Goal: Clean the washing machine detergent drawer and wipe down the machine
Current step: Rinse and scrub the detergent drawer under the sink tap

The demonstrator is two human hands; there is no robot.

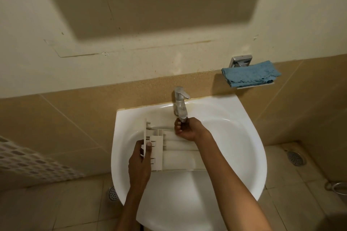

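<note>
Beige tiles [62,118] and a cream wall back a white sink [249,137] in the head view, the only one there is. A chrome tap [180,103] stands at the sink's far rim. A folded blue cloth [249,76] sits on a small wall shelf to the far right, well apart from both hands. One floor drain [295,157] shows on the right.

The detergent drawer [176,154] lies in the basin with its long axis running left to right and its front panel standing up at the left end. The left hand [139,157] grips that panel, thumb over its inner face and fingers behind it. The right hand [187,129] is at the drawer's far right corner, directly under the tap's spout. Its fingers are curled tight, but whether they pinch the drawer's edge or the nozzle itself cannot be told. No stream of water can be made out.

Rinsing looks like the step in hand, with the wipe-down not yet begun. The spout sits over the drawer's right end only. The compartments near the panel lie to the left of it, so the drawer probably needs sliding right along its long axis. The left hand, holding the panel, seems best placed to steer that. The right hand is nearer the tap lever.
</note>
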